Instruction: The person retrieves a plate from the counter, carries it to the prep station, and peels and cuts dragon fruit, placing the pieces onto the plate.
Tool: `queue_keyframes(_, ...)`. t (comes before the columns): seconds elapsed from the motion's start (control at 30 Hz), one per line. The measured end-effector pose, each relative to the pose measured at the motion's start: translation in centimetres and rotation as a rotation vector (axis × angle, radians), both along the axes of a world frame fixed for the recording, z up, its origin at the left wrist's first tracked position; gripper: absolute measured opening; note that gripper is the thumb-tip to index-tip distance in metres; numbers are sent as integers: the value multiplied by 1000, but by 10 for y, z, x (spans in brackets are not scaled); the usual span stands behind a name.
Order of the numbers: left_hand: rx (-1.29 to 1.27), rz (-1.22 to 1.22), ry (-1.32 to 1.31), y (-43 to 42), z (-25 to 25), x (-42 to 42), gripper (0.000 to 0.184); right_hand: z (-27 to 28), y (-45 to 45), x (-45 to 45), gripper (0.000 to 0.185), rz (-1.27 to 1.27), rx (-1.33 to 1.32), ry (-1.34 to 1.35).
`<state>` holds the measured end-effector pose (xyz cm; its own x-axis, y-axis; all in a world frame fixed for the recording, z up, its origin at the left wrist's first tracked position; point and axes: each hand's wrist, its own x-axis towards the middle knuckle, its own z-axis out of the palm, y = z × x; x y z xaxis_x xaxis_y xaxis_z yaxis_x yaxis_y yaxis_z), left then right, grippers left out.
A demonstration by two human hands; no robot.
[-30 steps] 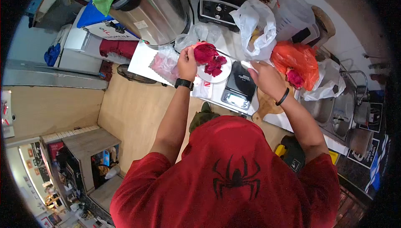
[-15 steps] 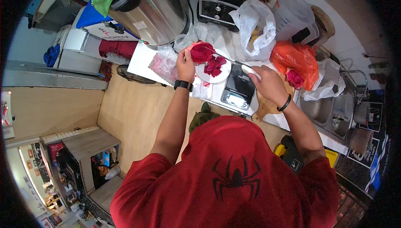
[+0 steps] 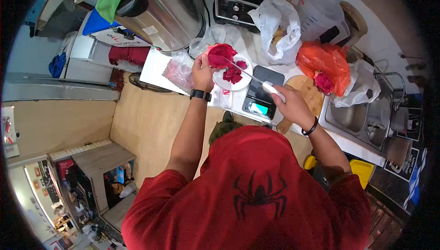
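Rm over scale display [image 3: 259,108], but knife [image 3: 250,74] blocks plate [image 3: 224,83] frm R

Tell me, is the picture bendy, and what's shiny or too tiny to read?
Head view: dark corners surround a rounded picture, and the room bends toward its edges; head view: light glints on the big steel container, and the scale's screen glows; head view: that screen's digits are too small to read, and the knife blade is just a thin pale line.

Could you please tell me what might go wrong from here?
The thin-bladed, white-handled knife, its tip at the deep-red fruit piece, might slip towards the bare left hand gripping that piece. Bits of it could drop past the rim of the round white plate. The bare right hand, holding the knife near the flat black digital scale, might knock it.
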<state>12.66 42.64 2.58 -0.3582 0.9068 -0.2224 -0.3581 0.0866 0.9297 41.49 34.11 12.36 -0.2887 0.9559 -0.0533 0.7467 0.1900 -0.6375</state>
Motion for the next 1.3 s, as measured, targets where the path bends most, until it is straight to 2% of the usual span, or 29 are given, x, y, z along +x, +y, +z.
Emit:
queue_keyframes(0.13,17,-7,-249,-3,8,6,31,-1,-2,-13,30,-27,63,132)
queue_keyframes(0.33,0,-41,-248,-15,3,-2,28,-16,-3,3,31,-262,-150,241)
queue_keyframes(0.4,9,-67,-277,-18,5,-5,29,-34,-21,31,31,-270,-50,229)
queue_keyframes(0.47,-7,16,-296,-22,13,-4,28,-55,-42,62,31,-270,53,219)
queue_keyframes(0.63,-46,-11,-283,-28,12,-3,28,-114,-101,147,36,-362,93,-39)
queue_keyframes(0.7,-2,-90,-230,-32,5,-2,27,-127,-102,160,36,-375,87,-83)
queue_keyframes(0.8,-12,-76,-235,-35,21,16,28,-142,-98,168,36,-436,80,-248)
queue_keyframes(0.97,-70,-115,-238,-34,15,20,28,-121,-93,148,36,-466,228,-452)
queue_keyframes(1.03,-59,-112,-237,-35,15,25,28,-111,-71,125,33,-437,440,-247)
queue_keyframes(1.07,-51,-120,-237,-35,16,26,29,-103,-58,104,33,-432,443,-242)
queue_keyframes(1.13,-42,-140,-238,-39,18,30,30,-86,-33,50,35,-452,221,225)
queue_keyframes(1.17,-40,-139,-235,-41,21,33,30,-77,-16,25,33,-451,-76,473)
queue_keyframes(1.2,-43,-135,-259,-42,27,37,29,-72,-1,-3,36,-382,-156,626)
queue_keyframes(1.27,-53,-123,-310,-48,39,46,28,-74,19,-51,38,-406,-549,1343)
queue_keyframes(1.3,-55,-113,-335,-49,42,48,27,-74,27,-69,39,-367,-584,1410)
